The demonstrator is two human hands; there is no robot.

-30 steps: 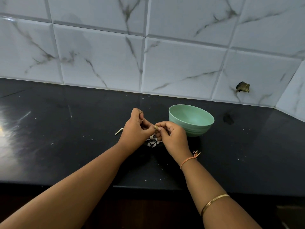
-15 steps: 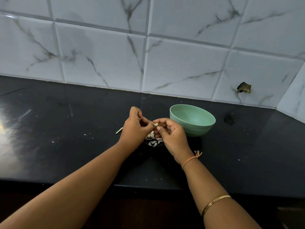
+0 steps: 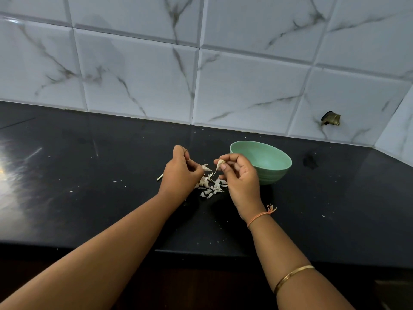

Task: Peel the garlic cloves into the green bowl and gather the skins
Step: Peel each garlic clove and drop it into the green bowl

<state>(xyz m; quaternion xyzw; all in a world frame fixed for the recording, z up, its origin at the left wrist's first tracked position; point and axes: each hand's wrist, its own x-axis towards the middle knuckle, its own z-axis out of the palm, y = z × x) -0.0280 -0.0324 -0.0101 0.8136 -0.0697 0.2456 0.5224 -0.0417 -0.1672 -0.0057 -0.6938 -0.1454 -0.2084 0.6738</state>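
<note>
While skins [image 3: 210, 189] lie below, right hand [image 3: 241, 179] pinches clove [image 3: 221, 162] (green bowl [image 3: 276, 175] beside)

Left arm [image 3: 100, 253]: bare, it came in from the 8 o'clock corner and ran toward 1 o'clock, forearm nearly straight.
Left hand [image 3: 181, 175]: back toward the camera, fingers curled inward, tips aimed at 3 o'clock; whether they held anything could not be told.
Right arm [image 3: 290, 253]: bare, it entered from 5 o'clock and ran toward 11 o'clock.
Right hand [image 3: 240, 177]: at 3 o'clock of the left hand, apart from it; thumb and forefinger pinched a garlic clove [image 3: 221, 162] at the hand's 10 o'clock, other fingers loosely curled.
</note>
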